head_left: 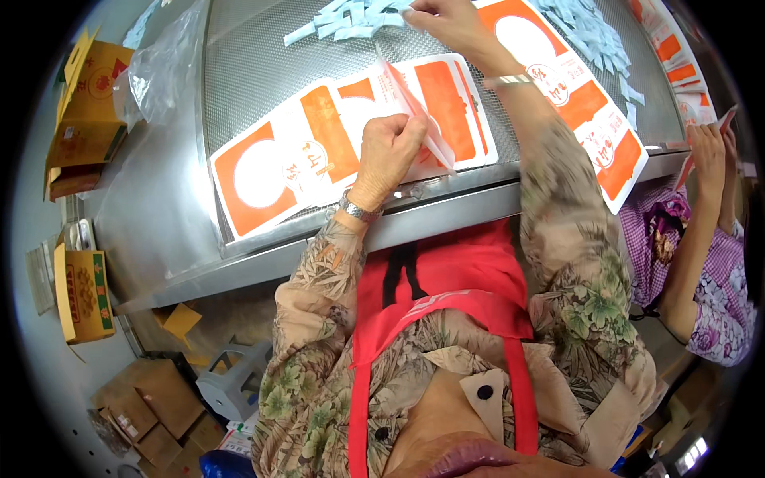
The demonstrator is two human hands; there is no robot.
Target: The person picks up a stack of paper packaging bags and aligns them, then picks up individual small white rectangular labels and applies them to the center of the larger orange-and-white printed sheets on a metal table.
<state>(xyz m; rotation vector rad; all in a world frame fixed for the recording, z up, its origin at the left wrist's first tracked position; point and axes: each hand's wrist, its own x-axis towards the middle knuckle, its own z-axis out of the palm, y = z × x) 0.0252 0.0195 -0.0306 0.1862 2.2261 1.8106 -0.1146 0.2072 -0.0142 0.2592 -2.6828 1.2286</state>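
Pouch, orange and white, is pinched in the left hand above the steel table; right hand is at some pale-blue strips, can't tell if it's gripping any. One's in hand, lots of flat pouches and strips left. Roomy steel margin leftward, but right-side pouches poke past the front edge.

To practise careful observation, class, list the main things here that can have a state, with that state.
Left hand: closed on held pouch
Held pouch: raised, tilted
Right hand: at blue strips
Blue strips: loosely heaped
Flat pouches: overlapping
Upper yellow box: flaps open
Plastic sheet: crumpled
Apron: worn
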